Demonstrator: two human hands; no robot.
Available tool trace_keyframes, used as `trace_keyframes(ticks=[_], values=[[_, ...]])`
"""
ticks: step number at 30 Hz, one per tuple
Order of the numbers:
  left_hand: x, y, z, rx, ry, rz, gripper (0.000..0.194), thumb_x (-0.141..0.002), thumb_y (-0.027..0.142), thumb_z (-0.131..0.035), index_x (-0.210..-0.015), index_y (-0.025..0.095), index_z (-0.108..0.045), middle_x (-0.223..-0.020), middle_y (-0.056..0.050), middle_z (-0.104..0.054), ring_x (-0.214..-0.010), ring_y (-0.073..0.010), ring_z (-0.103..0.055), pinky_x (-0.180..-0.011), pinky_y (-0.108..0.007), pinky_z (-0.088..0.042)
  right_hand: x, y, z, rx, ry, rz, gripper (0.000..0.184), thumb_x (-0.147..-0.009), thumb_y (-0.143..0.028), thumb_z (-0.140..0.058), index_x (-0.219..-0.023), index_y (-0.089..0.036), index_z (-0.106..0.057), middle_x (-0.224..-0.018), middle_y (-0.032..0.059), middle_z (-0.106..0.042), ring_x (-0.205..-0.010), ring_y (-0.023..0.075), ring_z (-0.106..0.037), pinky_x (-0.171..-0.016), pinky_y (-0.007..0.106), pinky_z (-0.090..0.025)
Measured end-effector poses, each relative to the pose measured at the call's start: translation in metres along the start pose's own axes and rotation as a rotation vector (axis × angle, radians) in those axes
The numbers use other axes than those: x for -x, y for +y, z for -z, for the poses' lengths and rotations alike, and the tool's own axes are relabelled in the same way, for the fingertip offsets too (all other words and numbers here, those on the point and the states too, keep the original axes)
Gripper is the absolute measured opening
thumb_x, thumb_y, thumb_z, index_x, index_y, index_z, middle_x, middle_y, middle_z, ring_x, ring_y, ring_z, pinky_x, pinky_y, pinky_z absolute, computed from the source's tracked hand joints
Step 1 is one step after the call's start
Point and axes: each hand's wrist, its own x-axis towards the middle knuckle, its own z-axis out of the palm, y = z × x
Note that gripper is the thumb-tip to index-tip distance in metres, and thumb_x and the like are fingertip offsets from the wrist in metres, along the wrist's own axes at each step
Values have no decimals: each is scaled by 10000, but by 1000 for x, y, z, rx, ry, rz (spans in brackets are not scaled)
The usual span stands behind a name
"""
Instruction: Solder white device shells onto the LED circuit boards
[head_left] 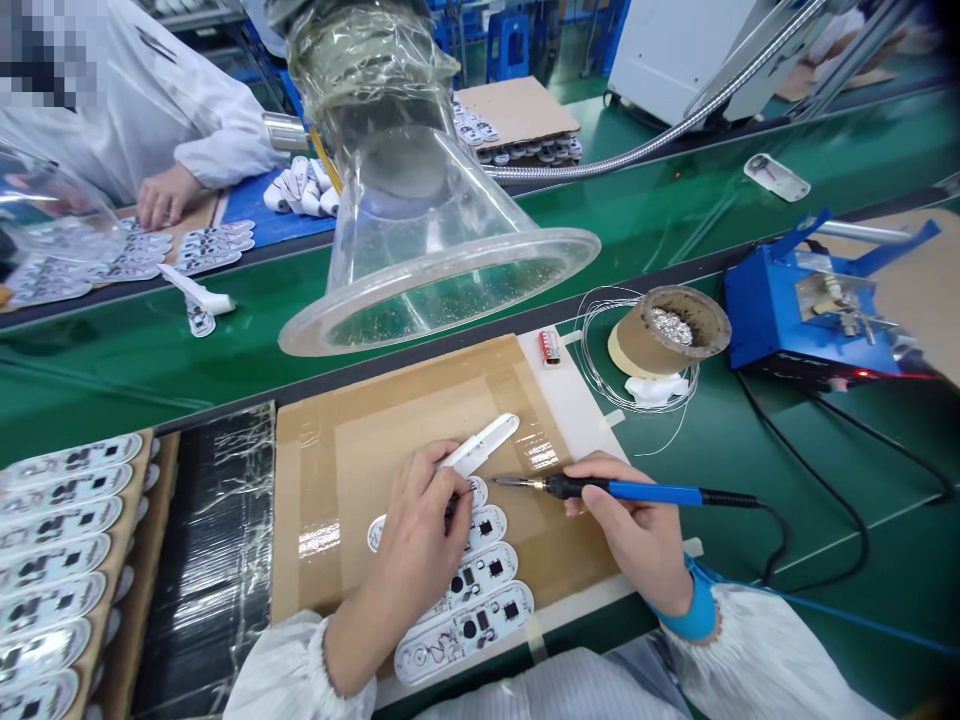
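My right hand grips a soldering iron with a blue handle, its metal tip pointing left. The tip is close to the end of a white circuit board under my left fingers; I cannot tell whether they touch. My left hand is closed in a pinch over that board, and what lies between the fingertips is hidden. A slim white plastic casing slants up and right from beside my left fingers. Below them several rounded boards with black chips lie in a row on the tape-covered cardboard.
A clear fume hood hangs over the cardboard. To the right are a tip-cleaning pot, a coil of solder wire and a blue soldering unit. More boards stand stacked left. Across the green belt, a co-worker's hand touches boards.
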Motion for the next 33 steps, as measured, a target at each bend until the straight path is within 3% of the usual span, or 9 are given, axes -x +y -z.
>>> trace_keyframes(ticks=[17,23,33], values=[[1,4,10,76,-63,54,147,-1076,137,-496,-1007,255,-551,-1438,-76,-525,-1344,-267,-562,-1087,-506,-521,0,-1,-1,-7,7,12,134,-1023,-244,-702,-1057,-283,-827,-924,15,-728,-691,134,-731,-656,235,-630],[0,-2,12,65,-123,5,172,-1088,135,-468,-996,249,-559,-1522,-89,-471,-1428,-291,-507,-1115,-558,-516,4,-1,3,70,-58,32,173,-1025,-213,-687,-1110,-295,-814,-953,31,-733,-740,153,-720,-667,255,-615],[-2,1,11,40,-102,-24,159,-1087,130,-497,-979,238,-540,-1510,-99,-482,-1427,-295,-499,-1117,-577,-507,3,-6,0,118,-131,114,233,-1005,-143,-672,-1131,-296,-795,-951,13,-736,-810,160,-714,-716,275,-612]])
